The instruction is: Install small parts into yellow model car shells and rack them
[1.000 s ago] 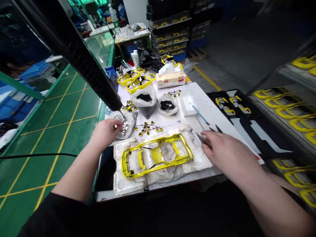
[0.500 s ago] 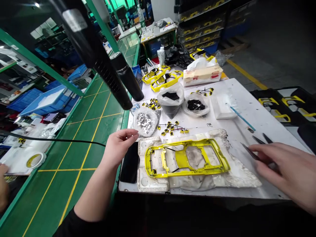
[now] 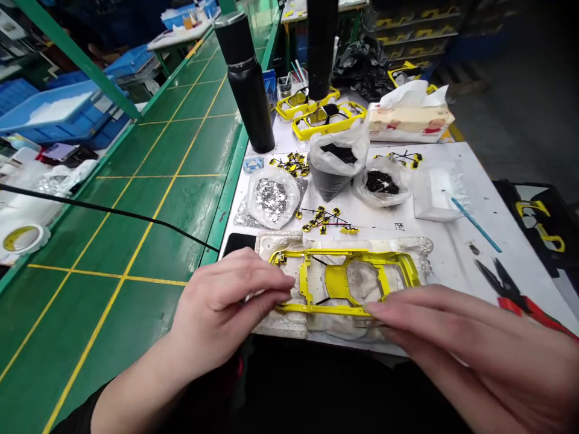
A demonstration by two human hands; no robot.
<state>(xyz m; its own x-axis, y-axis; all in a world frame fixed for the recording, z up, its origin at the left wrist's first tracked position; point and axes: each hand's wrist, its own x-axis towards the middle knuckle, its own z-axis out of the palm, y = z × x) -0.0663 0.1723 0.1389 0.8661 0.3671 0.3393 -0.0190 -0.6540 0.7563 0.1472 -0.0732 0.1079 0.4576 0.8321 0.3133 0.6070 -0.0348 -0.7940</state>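
Observation:
A yellow plastic car-body frame (image 3: 337, 282) lies on a worn white foam block (image 3: 284, 325) at the table's front edge. Over the frame's left end is my left hand (image 3: 235, 301), thumb and fingertips pressed together; whatever they may hold is too small to see. My right hand (image 3: 456, 325) is at the frame's front right rail, its thumb and fingers closed on the rail's edge. Behind the frame lie small yellow-and-black parts on sprues (image 3: 323, 220). Red-handled pliers (image 3: 511, 289) rest on the table to the right.
Bags of silvery pieces (image 3: 271, 199) and black pieces (image 3: 382, 182) stand behind, with a tissue box (image 3: 409, 122), more yellow frames (image 3: 328, 119), a black bottle (image 3: 251, 90), a white tray (image 3: 436, 208) and a blue stick (image 3: 476, 225). A phone (image 3: 239, 242) is partly hidden.
My right hand has let go of the dark-tipped tool and moved left onto the frame. My left hand has moved right, over the frame's left end. The view has shifted.

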